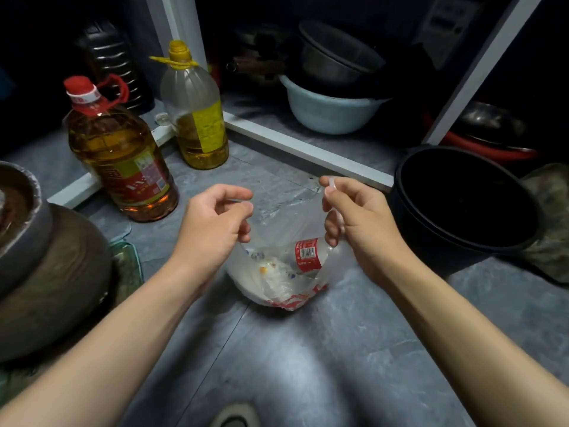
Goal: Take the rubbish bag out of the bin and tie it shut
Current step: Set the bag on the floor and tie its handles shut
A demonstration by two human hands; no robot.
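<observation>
Rubbish bag (277,272) sits on the grey floor (308,349), outside the black bin (468,195). Left hand (212,223) and right hand (357,217) each pinch one top edge with closed fingers. Better to cross both edges and pull evenly.

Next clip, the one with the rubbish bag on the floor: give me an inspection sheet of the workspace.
Surface: grey tiled floor, bare around the bag.
Job's things: clear rubbish bag out of the bin, resting on the floor, mouth open, not tied; black bin to the right looks empty.
Clutter: two oil bottles, dark pot on the left.
Grippers: left hand and right hand each pinch a bag edge.
Cables: nothing seen.
Surroundings: open cupboard holding stacked basins; dim light.
</observation>
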